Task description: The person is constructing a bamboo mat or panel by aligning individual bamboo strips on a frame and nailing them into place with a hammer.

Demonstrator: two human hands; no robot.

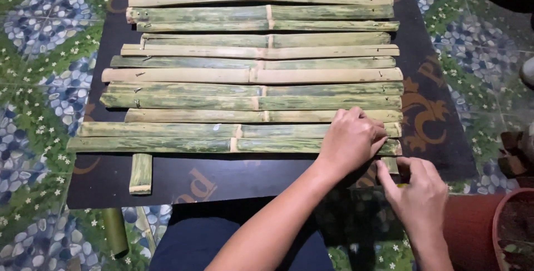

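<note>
Bamboo slats [250, 101]: green, split, nailed flat | left hand [351, 137] pressing, fingers curled | right hand [416, 193] pinching crosspiece [391, 164]

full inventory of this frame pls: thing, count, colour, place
bamboo slats: about fourteen, green and tan, laid side by side across the mat
cross slat: one end showing, green, sticks out under the rows at near left
second cross slat: one end showing, green, near right, by the hands
mat: one, black with brown print, under the slats
bamboo tube: one, green, on the floor at lower left
floor: pebble and flower pattern, blue and green
pot: one, red-brown, lower right edge
left hand: pressing on the nearest slats' right end
right hand: fingers at the second cross slat
</note>
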